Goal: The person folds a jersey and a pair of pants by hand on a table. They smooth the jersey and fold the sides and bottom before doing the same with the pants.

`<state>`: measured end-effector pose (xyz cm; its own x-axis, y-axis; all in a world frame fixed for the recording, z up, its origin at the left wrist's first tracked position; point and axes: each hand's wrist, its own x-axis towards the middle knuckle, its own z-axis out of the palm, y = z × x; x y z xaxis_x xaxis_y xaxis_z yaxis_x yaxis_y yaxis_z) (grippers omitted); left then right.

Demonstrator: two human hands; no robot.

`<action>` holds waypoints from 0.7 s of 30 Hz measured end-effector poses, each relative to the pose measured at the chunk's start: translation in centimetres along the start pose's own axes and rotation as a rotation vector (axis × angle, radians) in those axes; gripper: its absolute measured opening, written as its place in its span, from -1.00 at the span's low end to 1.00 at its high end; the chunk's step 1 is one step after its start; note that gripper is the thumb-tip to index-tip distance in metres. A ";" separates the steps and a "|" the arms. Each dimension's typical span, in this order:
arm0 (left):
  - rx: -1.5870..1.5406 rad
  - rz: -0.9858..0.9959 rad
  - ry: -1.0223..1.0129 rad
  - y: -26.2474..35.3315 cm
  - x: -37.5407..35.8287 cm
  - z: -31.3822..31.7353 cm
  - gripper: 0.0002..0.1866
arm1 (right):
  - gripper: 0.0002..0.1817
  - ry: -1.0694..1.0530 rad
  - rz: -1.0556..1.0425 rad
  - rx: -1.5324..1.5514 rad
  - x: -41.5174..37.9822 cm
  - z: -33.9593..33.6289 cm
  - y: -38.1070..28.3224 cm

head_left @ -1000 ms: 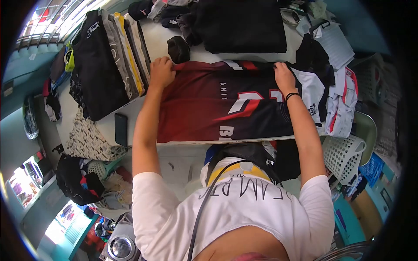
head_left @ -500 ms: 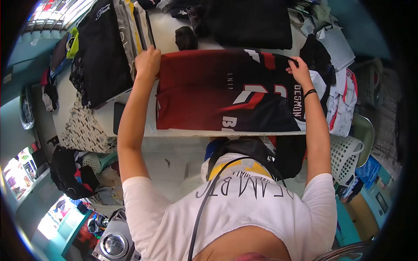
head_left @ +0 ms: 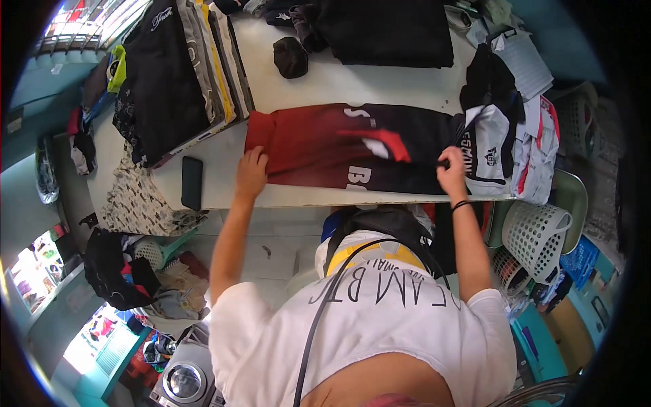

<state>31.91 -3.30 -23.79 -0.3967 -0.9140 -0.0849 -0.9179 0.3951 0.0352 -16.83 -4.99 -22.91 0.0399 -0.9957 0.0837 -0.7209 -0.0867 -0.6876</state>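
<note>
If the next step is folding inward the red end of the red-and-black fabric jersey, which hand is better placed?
Probably the left hand: it is at the jersey's red end, while the right hand is at the dark end.

The jersey (head_left: 305,149) was smooth cloth on a smooth tabletop (head_left: 393,85). Left of the jersey, the phone (head_left: 192,183) looked smooth; beyond the jersey, the black garment (head_left: 383,34) was matt cloth; right of the jersey, the basket (head_left: 534,237) was perforated plastic.

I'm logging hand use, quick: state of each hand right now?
Left hand: on the red end of the folded red-and-black fabric jersey; whether gripping cannot be told.
Right hand: closed, pinching the jersey's black end.
</note>
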 end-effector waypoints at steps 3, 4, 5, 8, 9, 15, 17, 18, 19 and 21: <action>-0.138 -0.161 0.219 2.3 -1.8 3.0 -0.78 | -0.73 0.117 0.102 -0.068 -3.6 3.0 0.8; -0.137 -0.224 0.226 3.3 -2.3 3.1 -0.73 | -0.73 0.148 0.114 -0.075 -4.0 3.3 0.9; -0.136 -0.293 0.229 4.2 -3.2 3.1 -0.66 | -0.73 0.139 0.117 -0.076 -4.4 3.1 1.2; -0.212 -0.386 -0.008 5.7 -5.9 1.4 -0.63 | -0.73 0.116 0.050 -0.124 -3.7 2.5 2.2; -0.206 -0.394 -0.013 5.2 -6.3 1.1 -0.63 | -0.74 0.074 0.059 -0.125 -3.4 2.0 1.9; -0.222 -0.532 0.414 -1.1 -0.6 -4.0 -0.70 | -0.81 0.043 0.131 -0.017 1.4 0.9 -1.1; -0.168 -0.569 0.574 -1.9 2.5 -7.0 -0.70 | -0.84 0.093 0.280 0.175 3.7 0.7 -1.7; -0.166 -0.576 0.572 -2.5 3.2 -6.8 -0.70 | -0.85 0.111 0.383 0.346 4.7 0.8 -1.7; -0.306 -0.645 0.527 -3.1 3.9 -6.7 -0.66 | -0.84 0.116 0.401 0.378 5.4 1.0 -1.2; -0.443 -0.715 0.488 -2.7 4.3 -6.9 -0.62 | -0.82 0.102 0.393 0.362 6.4 0.9 0.4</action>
<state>32.65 -8.91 -17.34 0.3896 -0.9018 0.1869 -0.8201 -0.2473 0.5160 -16.18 -11.42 -23.30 -0.2649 -0.9487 -0.1729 -0.3825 0.2680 -0.8842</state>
